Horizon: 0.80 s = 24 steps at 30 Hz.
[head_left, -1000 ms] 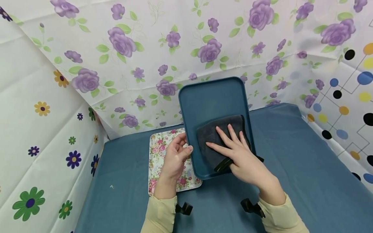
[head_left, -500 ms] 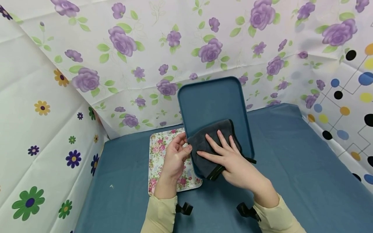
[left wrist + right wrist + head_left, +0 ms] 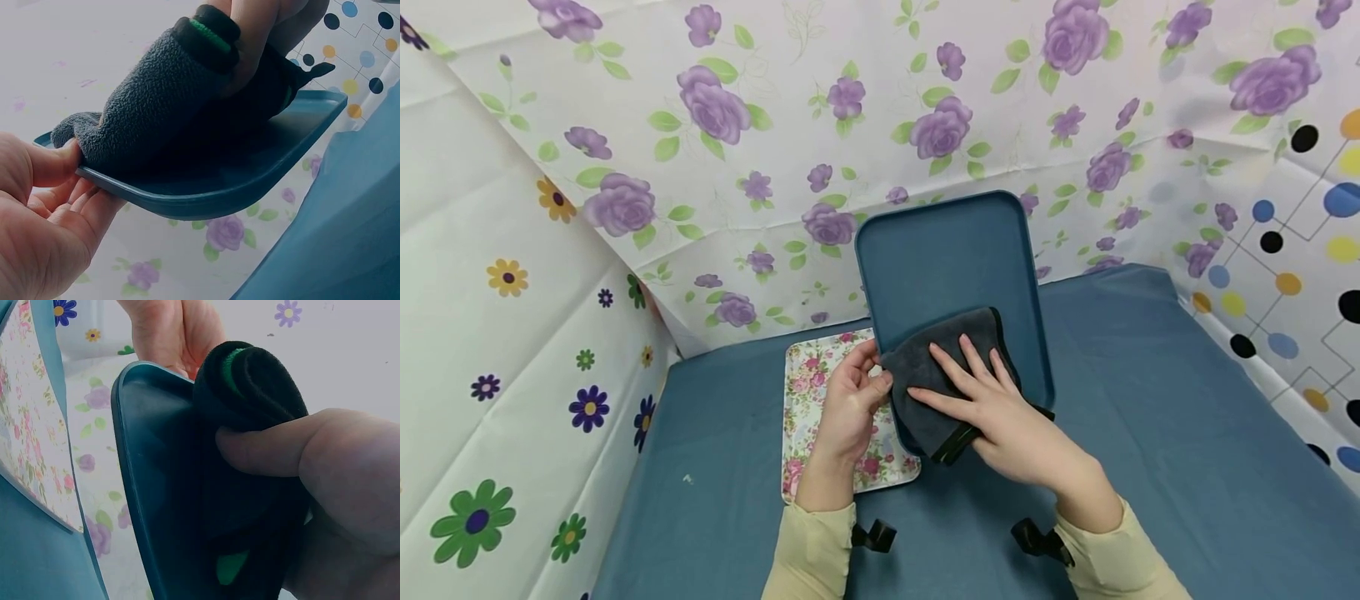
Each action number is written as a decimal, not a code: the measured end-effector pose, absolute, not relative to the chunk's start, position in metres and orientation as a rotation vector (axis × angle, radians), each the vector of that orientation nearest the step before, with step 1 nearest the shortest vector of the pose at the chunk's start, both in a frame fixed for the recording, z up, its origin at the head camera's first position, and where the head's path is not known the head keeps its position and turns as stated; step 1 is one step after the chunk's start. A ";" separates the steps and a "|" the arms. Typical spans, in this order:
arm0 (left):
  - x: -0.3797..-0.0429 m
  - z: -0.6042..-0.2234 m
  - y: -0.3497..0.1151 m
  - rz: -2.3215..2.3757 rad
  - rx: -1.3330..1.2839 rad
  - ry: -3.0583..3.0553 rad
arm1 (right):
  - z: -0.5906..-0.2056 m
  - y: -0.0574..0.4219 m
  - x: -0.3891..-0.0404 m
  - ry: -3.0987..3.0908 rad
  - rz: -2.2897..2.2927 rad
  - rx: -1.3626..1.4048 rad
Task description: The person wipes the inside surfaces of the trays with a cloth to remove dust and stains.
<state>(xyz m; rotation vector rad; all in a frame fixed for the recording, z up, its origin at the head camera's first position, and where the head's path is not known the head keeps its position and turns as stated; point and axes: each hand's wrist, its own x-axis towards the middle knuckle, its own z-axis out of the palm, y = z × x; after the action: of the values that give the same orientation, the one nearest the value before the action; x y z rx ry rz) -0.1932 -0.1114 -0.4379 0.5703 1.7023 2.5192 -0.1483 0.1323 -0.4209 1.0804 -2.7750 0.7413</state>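
Note:
A blue rectangular tray (image 3: 943, 258) with a raised rim is held up off the table, tilted. My left hand (image 3: 850, 408) pinches its left edge, thumb on the rim and fingers beneath, as the left wrist view shows. A folded dark grey cloth (image 3: 917, 417) with black edging lies against the tray's lower part and reaches its left rim beside my left thumb. My right hand (image 3: 1000, 408) presses flat on this cloth with straight, spread fingers. In the right wrist view the right thumb (image 3: 262, 450) lies against the cloth's folded edge.
A floral tray (image 3: 805, 417) with pink roses lies on the blue tablecloth (image 3: 722, 517), partly behind the left hand and the blue tray. Flower-patterned sheets (image 3: 715, 233) hang behind and on the left. A sheet with coloured dots (image 3: 1285, 283) hangs on the right.
My right hand slid the cloth left and slightly down across the tray to its left rim, then stayed nearly still. The tray's upper end rose slightly. My left hand kept its hold.

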 end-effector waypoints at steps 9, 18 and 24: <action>-0.194 -0.438 -0.113 2.516 0.548 1.702 | -0.420 0.139 -0.149 -2.780 0.744 1.059; -0.195 -0.437 -0.116 2.518 0.545 1.721 | -0.419 0.145 -0.151 -2.758 0.712 1.018; -0.195 -0.437 -0.118 2.524 0.567 1.703 | -0.417 0.153 -0.154 -2.751 0.746 0.961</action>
<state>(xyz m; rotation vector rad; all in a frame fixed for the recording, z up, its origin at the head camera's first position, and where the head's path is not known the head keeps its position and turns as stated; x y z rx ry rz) -0.1950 -0.1183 -0.4368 0.5674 1.7027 2.5239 -0.1538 0.1529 -0.4174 0.9612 -2.7506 0.7461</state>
